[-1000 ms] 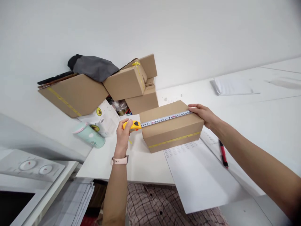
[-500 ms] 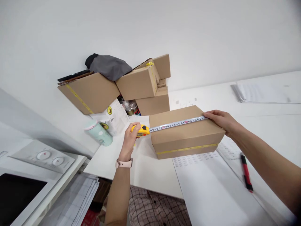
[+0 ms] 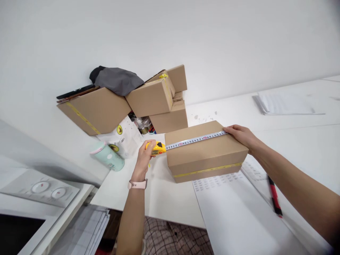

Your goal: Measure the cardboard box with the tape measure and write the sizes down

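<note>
A closed cardboard box (image 3: 199, 152) with yellow tape along its near side rests on the white table, partly over printed sheets. Across its top runs the silver blade of a tape measure (image 3: 158, 148) with a yellow case. My left hand (image 3: 145, 156), a pink band on its wrist, grips that case just off the box's left edge. At the box's right end, my right hand (image 3: 239, 136) pinches the blade's end against the top edge; the fingertips beneath are hidden.
Stacked cardboard boxes (image 3: 151, 95) with grey cloth (image 3: 117, 80) stand behind. Left are a mint tumbler (image 3: 108, 157) and a white appliance with knobs (image 3: 39, 187). A red-black marker (image 3: 275, 196) lies beside printed sheets (image 3: 233, 209). A paper stack (image 3: 281, 103) sits back right.
The whole view has shifted slightly, so things appear a little further left and mostly lower. Both hands keep their hold on the tape measure, and the blade still spans the box top.
</note>
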Action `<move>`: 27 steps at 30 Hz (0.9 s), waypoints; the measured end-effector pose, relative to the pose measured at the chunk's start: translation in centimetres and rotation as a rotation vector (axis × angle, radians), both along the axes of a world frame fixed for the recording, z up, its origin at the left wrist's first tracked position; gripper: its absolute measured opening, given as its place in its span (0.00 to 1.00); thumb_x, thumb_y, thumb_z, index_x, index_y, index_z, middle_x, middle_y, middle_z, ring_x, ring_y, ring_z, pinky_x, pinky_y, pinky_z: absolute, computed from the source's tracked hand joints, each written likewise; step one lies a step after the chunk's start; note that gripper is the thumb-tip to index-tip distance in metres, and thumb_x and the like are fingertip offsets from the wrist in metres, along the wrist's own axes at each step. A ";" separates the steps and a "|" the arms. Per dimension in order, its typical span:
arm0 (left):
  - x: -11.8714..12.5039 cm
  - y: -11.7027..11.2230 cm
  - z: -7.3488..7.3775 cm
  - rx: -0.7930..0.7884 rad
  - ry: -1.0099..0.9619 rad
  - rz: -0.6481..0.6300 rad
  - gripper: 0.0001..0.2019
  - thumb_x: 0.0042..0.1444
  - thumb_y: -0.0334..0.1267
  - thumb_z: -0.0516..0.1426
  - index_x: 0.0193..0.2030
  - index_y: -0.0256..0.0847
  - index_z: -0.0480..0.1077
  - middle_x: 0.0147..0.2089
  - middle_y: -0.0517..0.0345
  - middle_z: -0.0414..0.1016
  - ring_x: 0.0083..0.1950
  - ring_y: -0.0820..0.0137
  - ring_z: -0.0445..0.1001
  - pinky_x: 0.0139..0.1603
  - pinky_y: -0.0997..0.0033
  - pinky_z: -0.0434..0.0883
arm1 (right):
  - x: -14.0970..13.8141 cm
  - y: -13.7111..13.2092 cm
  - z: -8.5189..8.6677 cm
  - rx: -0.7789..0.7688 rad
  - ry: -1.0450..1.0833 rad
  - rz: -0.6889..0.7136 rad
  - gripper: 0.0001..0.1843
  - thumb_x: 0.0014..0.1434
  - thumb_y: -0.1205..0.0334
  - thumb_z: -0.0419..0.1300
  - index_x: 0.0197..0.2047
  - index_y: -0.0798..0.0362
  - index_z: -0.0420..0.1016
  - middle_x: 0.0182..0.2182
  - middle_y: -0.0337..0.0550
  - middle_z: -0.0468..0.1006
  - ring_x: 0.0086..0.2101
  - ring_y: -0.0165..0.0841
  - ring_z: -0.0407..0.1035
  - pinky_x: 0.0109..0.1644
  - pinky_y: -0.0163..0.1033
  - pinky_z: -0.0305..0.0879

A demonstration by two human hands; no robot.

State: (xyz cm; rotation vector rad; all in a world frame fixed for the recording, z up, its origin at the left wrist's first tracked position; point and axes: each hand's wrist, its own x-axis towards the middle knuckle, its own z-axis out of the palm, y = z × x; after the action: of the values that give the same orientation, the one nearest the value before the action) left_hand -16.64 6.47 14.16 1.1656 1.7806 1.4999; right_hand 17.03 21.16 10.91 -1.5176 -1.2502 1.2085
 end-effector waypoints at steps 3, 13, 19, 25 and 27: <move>0.1 0.2 -0.4 0.005 0.001 0.007 0.23 0.51 0.58 0.61 0.41 0.40 0.75 0.36 0.54 0.78 0.33 0.67 0.73 0.29 0.72 0.63 | 0.2 0.1 -0.2 -0.002 -0.022 0.003 0.16 0.50 0.45 0.71 0.28 0.47 0.75 0.29 0.48 0.79 0.25 0.38 0.70 0.25 0.43 0.63; 1.8 -5.9 0.9 0.045 -0.064 -0.145 0.28 0.47 0.49 0.71 0.54 0.41 0.78 0.40 0.51 0.77 0.36 0.63 0.75 0.32 0.67 0.72 | 1.5 0.7 1.8 0.262 -0.159 0.001 0.20 0.56 0.41 0.66 0.27 0.49 0.75 0.31 0.46 0.79 0.35 0.39 0.69 0.37 0.43 0.62; 11.5 -12.1 -5.8 -0.289 -0.805 -0.643 0.31 0.39 0.52 0.74 0.51 0.48 0.76 0.41 0.52 0.79 0.32 0.68 0.77 0.31 0.69 0.75 | -2.0 2.3 5.0 0.461 -0.185 0.353 0.24 0.55 0.36 0.65 0.33 0.50 0.79 0.39 0.47 0.82 0.41 0.41 0.71 0.45 0.43 0.64; 19.9 -9.2 -7.0 -0.102 -1.052 -0.680 0.35 0.38 0.57 0.73 0.48 0.42 0.67 0.42 0.52 0.76 0.29 0.66 0.79 0.25 0.68 0.77 | -7.9 6.2 4.7 0.474 -0.478 0.603 0.20 0.60 0.43 0.62 0.28 0.51 0.74 0.34 0.47 0.80 0.37 0.40 0.70 0.45 0.41 0.63; 20.2 -8.3 -5.7 -0.064 -1.053 -0.664 0.34 0.43 0.61 0.70 0.48 0.40 0.67 0.42 0.51 0.76 0.30 0.67 0.79 0.24 0.69 0.78 | -8.6 7.1 4.0 0.453 -0.521 0.548 0.19 0.60 0.45 0.61 0.26 0.50 0.72 0.32 0.47 0.78 0.36 0.40 0.70 0.45 0.41 0.62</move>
State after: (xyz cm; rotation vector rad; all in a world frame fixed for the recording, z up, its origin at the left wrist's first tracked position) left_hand 3.58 -1.82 8.47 0.6029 0.6321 1.2379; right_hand 8.44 28.22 14.95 -1.2126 -2.2222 0.7648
